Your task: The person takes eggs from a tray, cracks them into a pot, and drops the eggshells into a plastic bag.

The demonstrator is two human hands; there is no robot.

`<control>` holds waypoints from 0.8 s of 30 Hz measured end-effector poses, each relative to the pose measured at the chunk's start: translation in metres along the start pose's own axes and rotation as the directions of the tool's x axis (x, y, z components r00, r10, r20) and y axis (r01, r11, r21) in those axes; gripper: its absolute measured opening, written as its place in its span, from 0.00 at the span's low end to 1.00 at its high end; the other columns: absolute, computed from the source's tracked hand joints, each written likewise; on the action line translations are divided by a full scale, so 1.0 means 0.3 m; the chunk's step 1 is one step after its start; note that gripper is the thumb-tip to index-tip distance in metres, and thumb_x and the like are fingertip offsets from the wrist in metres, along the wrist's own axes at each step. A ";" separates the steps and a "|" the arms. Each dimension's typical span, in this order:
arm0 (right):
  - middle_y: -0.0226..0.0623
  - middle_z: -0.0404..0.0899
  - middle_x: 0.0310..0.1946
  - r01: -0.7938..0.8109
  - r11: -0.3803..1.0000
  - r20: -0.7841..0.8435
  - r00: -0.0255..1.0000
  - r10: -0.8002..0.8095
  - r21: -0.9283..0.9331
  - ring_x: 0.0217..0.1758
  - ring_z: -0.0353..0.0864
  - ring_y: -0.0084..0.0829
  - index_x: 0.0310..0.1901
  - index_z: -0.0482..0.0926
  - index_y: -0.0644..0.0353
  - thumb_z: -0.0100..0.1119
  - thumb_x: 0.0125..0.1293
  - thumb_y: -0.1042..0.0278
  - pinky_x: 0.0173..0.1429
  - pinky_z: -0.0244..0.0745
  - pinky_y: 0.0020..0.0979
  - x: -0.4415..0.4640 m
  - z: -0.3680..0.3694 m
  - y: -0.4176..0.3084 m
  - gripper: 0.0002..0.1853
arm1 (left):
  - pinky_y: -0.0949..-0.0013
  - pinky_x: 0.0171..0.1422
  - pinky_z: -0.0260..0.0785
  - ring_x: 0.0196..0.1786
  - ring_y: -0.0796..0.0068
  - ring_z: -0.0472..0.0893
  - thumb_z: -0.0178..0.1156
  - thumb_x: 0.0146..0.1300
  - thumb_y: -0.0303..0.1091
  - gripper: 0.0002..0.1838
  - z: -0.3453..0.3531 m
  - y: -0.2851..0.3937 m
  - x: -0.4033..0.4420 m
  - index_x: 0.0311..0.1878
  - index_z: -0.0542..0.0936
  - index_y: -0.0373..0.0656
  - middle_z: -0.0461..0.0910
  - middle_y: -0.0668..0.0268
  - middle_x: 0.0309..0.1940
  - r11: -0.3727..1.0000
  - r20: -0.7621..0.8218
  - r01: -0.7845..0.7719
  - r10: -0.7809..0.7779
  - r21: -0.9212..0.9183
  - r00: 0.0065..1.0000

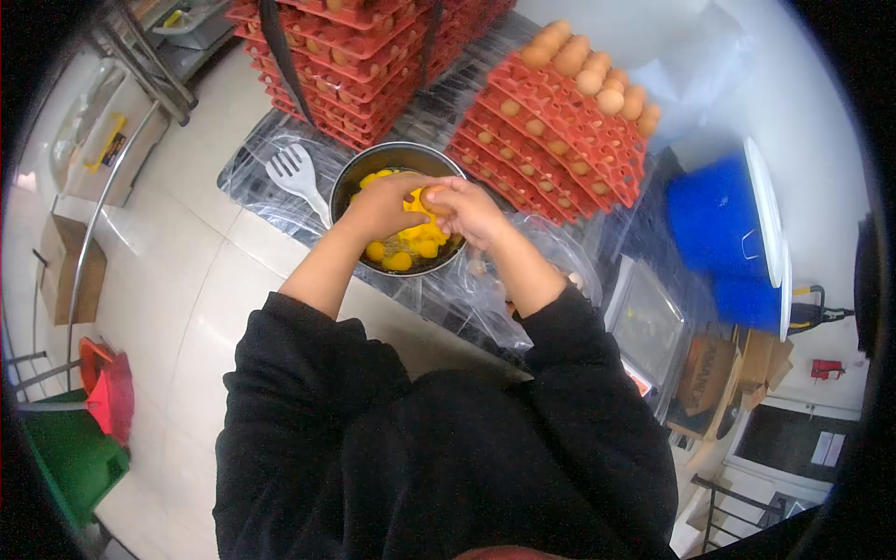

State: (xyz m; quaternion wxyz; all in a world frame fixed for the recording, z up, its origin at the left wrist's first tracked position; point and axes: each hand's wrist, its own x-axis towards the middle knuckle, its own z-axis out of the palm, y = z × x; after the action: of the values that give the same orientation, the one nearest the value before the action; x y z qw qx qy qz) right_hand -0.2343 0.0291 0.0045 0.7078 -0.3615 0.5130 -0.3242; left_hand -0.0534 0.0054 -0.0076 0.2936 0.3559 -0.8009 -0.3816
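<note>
Over a round metal pot (342, 193) my two hands meet. My right hand (471, 213) holds a brown egg (433, 199) between thumb and fingers. My left hand (385, 207) is beside the egg, with its fingers curved and spread towards it; whether they touch the shell is hard to see. Several yellow yolks (399, 260) lie in clear egg white in the pot. A white slotted spatula (297, 177) leans on the pot's left side. Right of the pot, a clear plastic bag (485, 303) with shells in it lies under my right forearm.
Red egg trays (350, 70) stand in a tall strapped stack behind the pot. Another stack of trays (551, 154) at the right bears brown eggs (597, 73) on top. Farther right are blue tubs (714, 219) with white lids and a rectangular tray (646, 317).
</note>
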 end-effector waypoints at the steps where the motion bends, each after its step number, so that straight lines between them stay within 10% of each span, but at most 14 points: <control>1: 0.28 0.76 0.32 -0.021 0.997 0.048 0.999 0.017 0.070 0.24 0.71 0.18 0.48 0.72 0.55 0.57 0.61 0.63 0.26 0.68 0.20 0.010 0.013 -0.005 0.14 | 0.68 0.46 0.74 0.43 0.62 0.80 0.69 0.43 0.33 0.29 -0.010 -0.004 -0.002 0.53 0.76 0.46 0.78 0.58 0.48 0.999 0.005 0.016 -0.016 -0.032 1.000; 10: 0.27 0.76 0.35 -0.095 0.995 0.133 0.986 0.096 -0.017 0.27 0.71 0.19 0.50 0.73 0.54 0.56 0.63 0.59 0.32 0.69 0.21 0.082 0.031 0.040 0.16 | 0.67 0.41 0.74 0.33 0.62 0.82 0.61 0.44 0.29 0.24 -0.021 -0.063 -0.029 0.50 0.79 0.50 0.81 0.56 0.33 0.987 -0.033 0.108 -0.105 0.116 0.994; 17: 0.26 0.75 0.25 -0.016 0.910 0.077 0.996 0.053 -0.415 0.20 0.69 0.18 0.43 0.77 0.55 0.61 0.58 0.54 0.22 0.67 0.21 0.130 0.033 0.073 0.17 | 0.62 0.50 0.71 0.43 0.56 0.79 0.62 0.43 0.27 0.25 -0.034 -0.083 -0.031 0.50 0.78 0.48 0.80 0.56 0.41 0.954 0.047 0.046 -0.063 0.298 0.997; 24: 0.21 0.69 0.19 0.016 0.906 -0.178 0.979 -0.100 -0.423 0.18 0.66 0.16 0.39 0.78 0.56 0.62 0.57 0.56 0.18 0.62 0.20 0.003 0.031 -0.009 0.14 | 0.63 0.57 0.68 0.50 0.58 0.76 0.64 0.45 0.31 0.26 -0.037 -0.059 -0.038 0.52 0.76 0.46 0.77 0.56 0.48 0.971 -0.115 -0.007 0.035 0.238 0.993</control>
State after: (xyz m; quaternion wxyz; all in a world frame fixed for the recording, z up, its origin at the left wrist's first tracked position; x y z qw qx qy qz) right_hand -0.2254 0.0287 0.0083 0.5499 -0.4864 0.6266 -0.2615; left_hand -0.0326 0.0020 -0.0185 0.3001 0.4019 -0.8257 -0.2582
